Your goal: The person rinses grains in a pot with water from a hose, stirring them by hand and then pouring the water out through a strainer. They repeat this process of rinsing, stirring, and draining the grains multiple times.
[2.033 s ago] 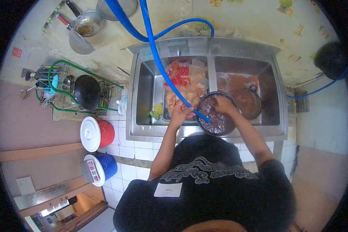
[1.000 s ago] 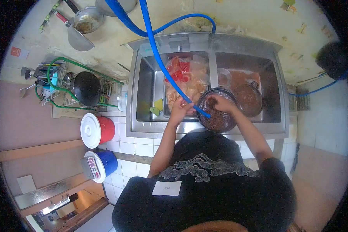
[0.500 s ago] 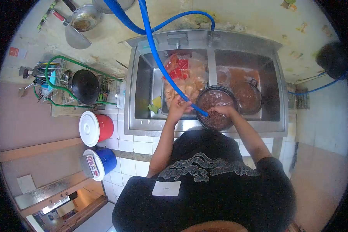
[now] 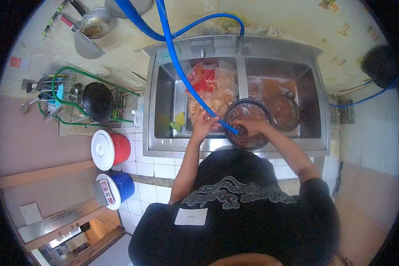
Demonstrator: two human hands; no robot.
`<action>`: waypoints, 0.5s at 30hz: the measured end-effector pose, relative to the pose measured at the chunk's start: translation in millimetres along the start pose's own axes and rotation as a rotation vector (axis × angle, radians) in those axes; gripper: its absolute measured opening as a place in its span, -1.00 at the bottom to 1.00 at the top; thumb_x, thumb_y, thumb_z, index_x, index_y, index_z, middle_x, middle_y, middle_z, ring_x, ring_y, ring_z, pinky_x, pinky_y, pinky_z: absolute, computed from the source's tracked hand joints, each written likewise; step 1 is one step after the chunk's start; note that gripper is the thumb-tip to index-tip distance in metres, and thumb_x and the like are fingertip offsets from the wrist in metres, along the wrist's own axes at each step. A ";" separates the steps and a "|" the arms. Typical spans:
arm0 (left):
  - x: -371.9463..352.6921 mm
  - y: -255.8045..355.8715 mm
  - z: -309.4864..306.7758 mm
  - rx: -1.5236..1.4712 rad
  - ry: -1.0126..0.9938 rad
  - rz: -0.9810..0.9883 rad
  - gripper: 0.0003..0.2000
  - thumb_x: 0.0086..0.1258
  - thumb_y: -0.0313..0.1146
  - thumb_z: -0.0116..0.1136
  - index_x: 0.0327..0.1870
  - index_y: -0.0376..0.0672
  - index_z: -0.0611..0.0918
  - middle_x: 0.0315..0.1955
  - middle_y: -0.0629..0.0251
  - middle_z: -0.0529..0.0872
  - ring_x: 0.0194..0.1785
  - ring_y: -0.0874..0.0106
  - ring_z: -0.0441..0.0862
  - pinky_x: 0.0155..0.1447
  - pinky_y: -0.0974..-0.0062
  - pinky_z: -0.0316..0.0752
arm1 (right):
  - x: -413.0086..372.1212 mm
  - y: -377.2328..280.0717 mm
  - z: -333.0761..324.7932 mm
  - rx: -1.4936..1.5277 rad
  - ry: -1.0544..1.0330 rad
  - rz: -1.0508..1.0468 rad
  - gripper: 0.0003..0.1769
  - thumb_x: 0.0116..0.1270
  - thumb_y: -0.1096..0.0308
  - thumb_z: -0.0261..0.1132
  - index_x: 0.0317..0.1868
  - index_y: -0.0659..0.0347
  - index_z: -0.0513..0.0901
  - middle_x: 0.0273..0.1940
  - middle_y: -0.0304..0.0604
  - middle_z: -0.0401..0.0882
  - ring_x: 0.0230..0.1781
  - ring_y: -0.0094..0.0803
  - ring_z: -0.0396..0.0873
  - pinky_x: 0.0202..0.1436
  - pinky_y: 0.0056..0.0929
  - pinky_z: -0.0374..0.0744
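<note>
My left hand (image 4: 205, 125) is closed around a blue hose (image 4: 188, 84) near its end. The hose's mouth hangs over a dark round pot (image 4: 267, 106) at the sink's front edge. Inside the pot is reddish-brown, grainy stuff in cloudy liquid (image 4: 250, 141); its exact kind is too blurred to tell. My right hand (image 4: 252, 127) reaches into the pot from the right, its fingertips hidden in the contents. Behind it, in the right basin, a second round pot (image 4: 283, 113) of brownish liquid stands beside a clear round container (image 4: 255, 86).
The steel double sink (image 4: 235, 147) has plastic bags of pale food (image 4: 217, 95) and a yellow-green sponge (image 4: 178, 120) in its left basin. A dish rack with a black wok (image 4: 97, 102) stands left. Lidded red (image 4: 122, 147) and blue (image 4: 125, 185) buckets stand below.
My right hand has moved left within the pot, closer to the hose's mouth, and its fingers dip into the contents. My left hand and the hose have hardly moved.
</note>
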State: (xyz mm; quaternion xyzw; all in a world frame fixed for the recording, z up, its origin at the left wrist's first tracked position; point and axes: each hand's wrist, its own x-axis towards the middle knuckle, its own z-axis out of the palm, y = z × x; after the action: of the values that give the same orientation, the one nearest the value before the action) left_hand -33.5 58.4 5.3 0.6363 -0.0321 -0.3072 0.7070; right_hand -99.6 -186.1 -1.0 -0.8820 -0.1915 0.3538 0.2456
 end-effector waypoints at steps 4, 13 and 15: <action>1.0 3.5 2.6 0.011 -0.011 -0.007 -0.77 0.29 -0.51 0.19 -0.06 -0.19 0.49 -0.26 0.31 0.63 -0.36 0.43 0.70 -0.37 0.62 0.61 | 15.3 -1.2 34.1 -0.483 -0.050 0.113 -0.06 -0.03 0.27 0.37 0.40 -0.02 0.13 0.17 0.04 0.43 0.24 0.04 0.36 0.22 -0.05 0.39; 1.0 -2.7 3.8 -0.055 0.005 0.014 -0.74 0.27 -0.48 0.22 -0.05 -0.19 0.48 -0.24 0.30 0.63 -0.37 0.43 0.69 -0.38 0.61 0.60 | 33.2 -8.0 55.0 -0.353 0.213 0.139 -0.64 -0.07 0.05 0.35 -0.30 0.10 0.69 -0.18 0.14 0.61 -0.15 0.06 0.60 0.01 0.00 0.53; -0.5 2.5 4.0 -0.025 -0.002 0.013 -0.76 0.29 -0.50 0.19 -0.06 -0.21 0.48 -0.24 0.29 0.63 -0.34 0.41 0.70 -0.35 0.59 0.63 | 39.6 -11.5 52.6 -0.319 0.175 0.241 -0.64 -0.11 0.05 0.36 -0.35 0.10 0.70 -0.16 0.16 0.61 -0.11 0.02 0.60 0.02 0.01 0.51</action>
State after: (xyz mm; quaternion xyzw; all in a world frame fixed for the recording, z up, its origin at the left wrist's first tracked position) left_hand -34.7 55.1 8.4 0.6267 -0.0333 -0.3035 0.7170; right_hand -112.5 -140.9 -48.5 -0.9535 -0.1161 0.2679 0.0745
